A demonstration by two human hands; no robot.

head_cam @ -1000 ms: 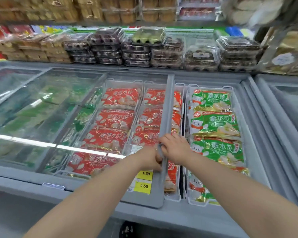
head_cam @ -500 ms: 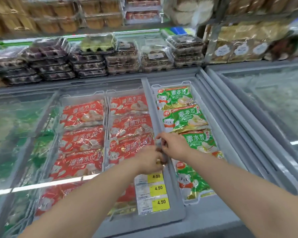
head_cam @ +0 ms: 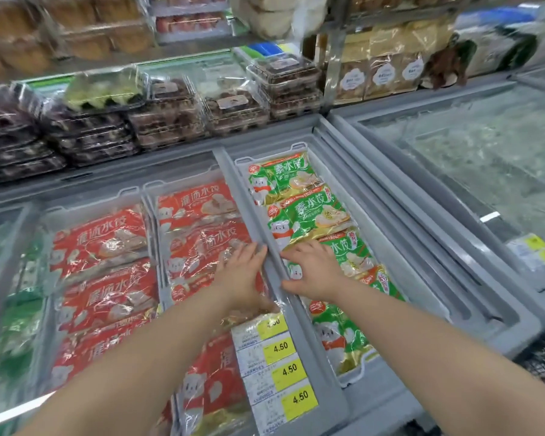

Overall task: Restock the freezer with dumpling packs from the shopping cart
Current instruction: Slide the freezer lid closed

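Two hands: left hand (head_cam: 243,273) and right hand (head_cam: 313,269) are pressing, fingers straight, gripping nothing, against the lid frame (head_cam: 315,357), centre.
Green dumpling packs (head_cam: 306,218): five are lying uncovered, centre-right.
Price tags (head_cam: 288,371): four are showing.

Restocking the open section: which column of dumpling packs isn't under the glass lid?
The green plastic dumpling packs, rightmost column; both columns of red plastic packs lie under the grey-framed glass lid.

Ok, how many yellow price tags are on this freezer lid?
4 yellow price tags in one column on the lid: top, blurred; second; third; bottom. The left hand may hide more.
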